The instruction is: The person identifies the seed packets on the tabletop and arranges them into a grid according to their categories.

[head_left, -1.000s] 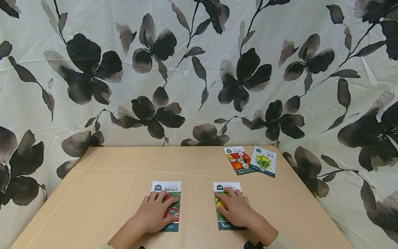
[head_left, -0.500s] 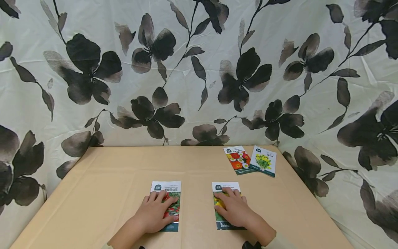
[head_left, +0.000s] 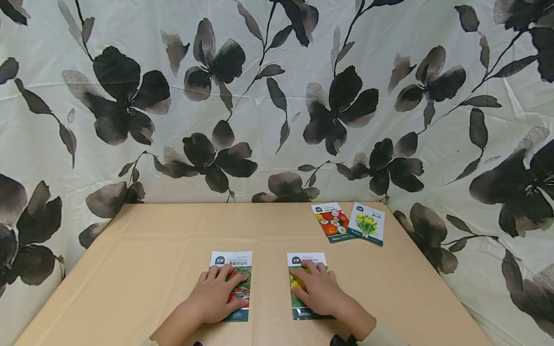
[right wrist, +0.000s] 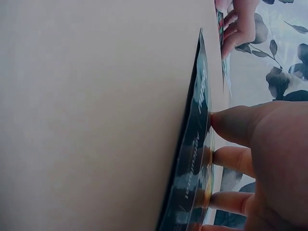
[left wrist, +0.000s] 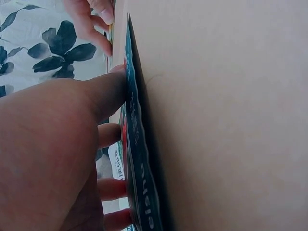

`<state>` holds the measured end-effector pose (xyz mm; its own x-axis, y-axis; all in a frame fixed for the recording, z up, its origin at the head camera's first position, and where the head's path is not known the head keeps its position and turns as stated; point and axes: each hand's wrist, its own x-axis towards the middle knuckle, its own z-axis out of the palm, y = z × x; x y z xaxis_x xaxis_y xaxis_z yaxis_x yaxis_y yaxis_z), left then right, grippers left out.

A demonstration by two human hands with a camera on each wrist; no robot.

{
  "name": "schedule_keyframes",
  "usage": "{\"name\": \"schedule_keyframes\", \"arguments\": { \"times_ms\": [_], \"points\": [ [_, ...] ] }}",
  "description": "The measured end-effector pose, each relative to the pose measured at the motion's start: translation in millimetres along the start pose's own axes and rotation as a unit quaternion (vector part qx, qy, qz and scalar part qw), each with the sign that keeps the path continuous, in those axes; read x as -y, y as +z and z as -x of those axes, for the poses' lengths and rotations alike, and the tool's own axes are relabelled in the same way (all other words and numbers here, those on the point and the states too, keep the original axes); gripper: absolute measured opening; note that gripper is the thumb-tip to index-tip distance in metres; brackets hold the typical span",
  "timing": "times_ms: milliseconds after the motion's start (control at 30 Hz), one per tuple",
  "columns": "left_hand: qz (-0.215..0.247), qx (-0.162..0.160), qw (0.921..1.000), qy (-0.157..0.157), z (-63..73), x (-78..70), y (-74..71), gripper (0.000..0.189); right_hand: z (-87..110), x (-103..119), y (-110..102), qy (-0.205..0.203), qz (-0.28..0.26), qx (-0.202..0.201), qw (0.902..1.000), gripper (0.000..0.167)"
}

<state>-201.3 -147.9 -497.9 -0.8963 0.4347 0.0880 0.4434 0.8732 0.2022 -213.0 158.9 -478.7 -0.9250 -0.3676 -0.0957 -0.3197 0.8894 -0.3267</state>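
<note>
Under my left hand (head_left: 218,295) lies a seed packet with red flowers (head_left: 243,288), flat on the table. The fingertips and thumb of that hand press down on its face, spread rather than curled round it. My right hand (head_left: 318,290) rests the same way on a seed packet with yellow flowers (head_left: 298,302), to the right of the first and apart from it. In the left wrist view the red packet's dark lower edge (left wrist: 144,183) shows beneath the fingers. The right wrist view shows the yellow packet's lower edge (right wrist: 192,159), with fingertips touching its top. Both hands partly hide the printed pictures.
At the table's back right lie two more seed packets, one with red and white flowers (head_left: 332,223) and one with a yellow bunch (head_left: 366,224), which overlaps it. Behind the beige table (head_left: 164,240) hangs a floral cloth (head_left: 277,120).
My right hand has slid leftward along the table together with the yellow-flower packet, narrowing the space between the two packets. The left hand and the red-flower packet stay in place.
</note>
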Motion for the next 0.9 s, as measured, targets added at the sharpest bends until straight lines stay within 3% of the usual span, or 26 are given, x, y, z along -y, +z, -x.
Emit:
{"name": "schedule_keyframes", "arguments": {
  "times_ms": [200, 667, 900],
  "points": [
    [0.0, -0.003, 1.0, 0.006, 0.6, 0.1, -2.1, 0.064, -1.8, 4.3, 1.3, 0.002, 0.008, 0.002, 1.0, 0.053],
    [0.013, 0.029, 0.9994, -0.014, -0.5, -5.6, -11.9, 0.061, -3.8, 17.5, 2.6, 0.001, 0.008, -0.004, 1.0, 0.052],
    [0.008, 0.031, 0.9994, -0.01, -2.8, 0.6, -2.7, 0.061, -8.0, 20.3, 8.2, 0.001, 0.024, -0.009, 0.9997, 0.051]
  ]
}}
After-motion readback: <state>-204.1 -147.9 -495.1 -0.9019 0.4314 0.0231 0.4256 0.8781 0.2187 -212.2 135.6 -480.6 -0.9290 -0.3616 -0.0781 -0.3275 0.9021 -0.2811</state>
